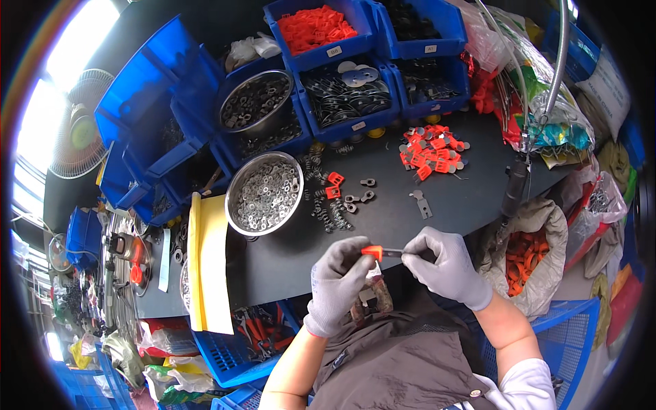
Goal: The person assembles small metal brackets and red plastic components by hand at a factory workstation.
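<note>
Looking down from afar through the head view, I took in the dark counter [471, 198] first, and the cloth sack [550, 283] of orange parts to its right. At the back stood a blue bin [311, 60] heaped with red parts; nearer, a steel bowl [296, 174] full of small metal rings. At the front edge I had the left grip [336, 280], gloved in grey, closed to a pinch on a red clip [373, 252]. I had the right grip [451, 266] narrowed the same way, fingertips on the far end of a thin metal strip [392, 253]. Clip and strip met between the grips; how deep the strip sat, I could not tell. I judged the step to be joining the two, the next move calling for a straight, gentle push with both pinches in line. Beyond lay a pile [437, 154] of red-and-metal pieces, then a lone flat metal plate [422, 205], and, smallest, scattered springs [328, 215].
</note>
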{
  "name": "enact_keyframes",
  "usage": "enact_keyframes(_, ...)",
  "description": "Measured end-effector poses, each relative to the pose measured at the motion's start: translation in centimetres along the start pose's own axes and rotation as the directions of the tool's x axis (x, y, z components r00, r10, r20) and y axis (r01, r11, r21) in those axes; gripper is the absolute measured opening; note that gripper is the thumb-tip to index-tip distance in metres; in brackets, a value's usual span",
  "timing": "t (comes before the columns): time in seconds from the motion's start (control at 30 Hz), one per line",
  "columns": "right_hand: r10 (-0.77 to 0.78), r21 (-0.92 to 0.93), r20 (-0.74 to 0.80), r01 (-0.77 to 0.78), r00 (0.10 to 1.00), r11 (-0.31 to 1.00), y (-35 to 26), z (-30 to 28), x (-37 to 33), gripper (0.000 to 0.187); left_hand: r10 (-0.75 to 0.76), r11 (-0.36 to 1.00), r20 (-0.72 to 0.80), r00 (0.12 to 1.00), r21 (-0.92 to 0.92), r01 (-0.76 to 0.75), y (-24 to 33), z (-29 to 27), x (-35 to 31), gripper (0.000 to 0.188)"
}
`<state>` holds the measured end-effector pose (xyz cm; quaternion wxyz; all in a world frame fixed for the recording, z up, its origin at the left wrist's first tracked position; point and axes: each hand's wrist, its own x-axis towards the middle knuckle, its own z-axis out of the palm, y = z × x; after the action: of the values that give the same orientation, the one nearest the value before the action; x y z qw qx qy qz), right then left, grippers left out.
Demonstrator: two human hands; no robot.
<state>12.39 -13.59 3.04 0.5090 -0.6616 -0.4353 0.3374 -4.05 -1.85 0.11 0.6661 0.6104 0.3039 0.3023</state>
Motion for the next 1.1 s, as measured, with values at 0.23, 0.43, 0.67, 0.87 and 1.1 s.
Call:
enact_keyframes(0.23, 0.152, 0.506, 0.352, -0.325, 0.923, 0.799, 0.0, -2.2, -0.7, 0.012, -0.222, 0.948, 0.345, 0.912, -0.142, 0.284, 3.3, -0.4, -0.2, 0.016)
enact_keyframes(0.43, 0.245, 0.428, -0.082, -0.188, 0.966, 0.884, 2.3, -2.6, 3.7, 0.013, 0.037, 0.913, 0.235, 0.971, 0.387, -0.128, 2.1, 1.1, 5.8, 0.048)
enact_keyframes(0.67, -0.021, -0.177, -0.586, -0.103, 0.810, 0.979, 11.1, -10.2, 12.7, 0.021, 0.077, -0.016, -0.008, 0.997, 1.000, 0.009, -2.1, -1.1, 14.6, 0.028)
enact_keyframes(0.87, -0.152, -0.713, -0.242, -0.070, 0.958, 0.697, 7.4, -5.3, 8.4, 0.024, 0.158, 0.000, 0.097, 0.983, 0.995, -0.098, -2.2, -1.2, 14.6, 0.023)
enact_keyframes(1.1, -0.036, -0.849, -0.178, -0.135, 0.983, 0.511, 8.0, -4.2, 8.6, 0.024, 0.357, 0.047, 0.169, 0.919, 0.979, -0.198, -2.0, -1.3, 13.9, 0.023)
